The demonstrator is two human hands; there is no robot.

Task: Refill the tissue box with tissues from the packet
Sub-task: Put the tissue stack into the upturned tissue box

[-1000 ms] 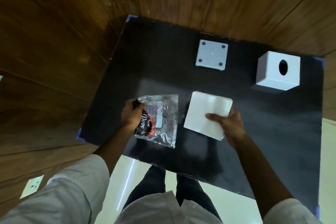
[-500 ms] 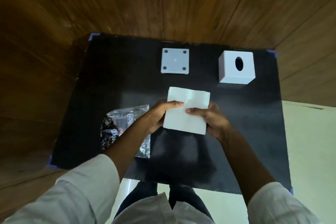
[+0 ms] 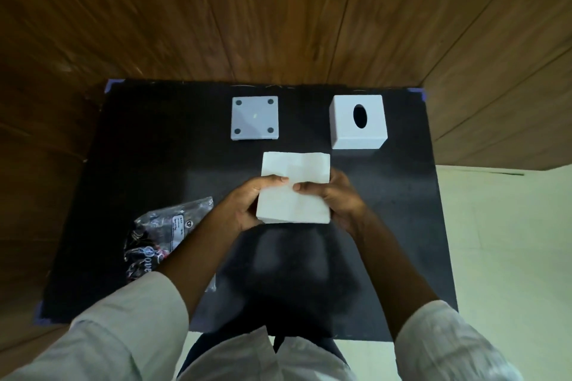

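Head view: both hands hold white tissue stack [image 3: 294, 189] over middle of black counter [image 3: 402, 226]. Left hand [image 3: 247, 207] grips stack's left edge, thumb on top; right hand [image 3: 335, 198] grips right edge, thumb on top, thumb tips nearly meeting at stack centre. Stack looks lifted off counter, far end sticking out past fingers. White tissue box [image 3: 359, 122] with oval hole on top stands at far right of counter, just beyond stack, not touching. Flat square base plate [image 3: 254, 118] with four dark dots lies far centre, left of box, apart from it. Crumpled packet [image 3: 161, 235] lies near left side of counter, partly under left forearm. Light sleeves on both arms. Wood panel wall behind, pale floor on right.
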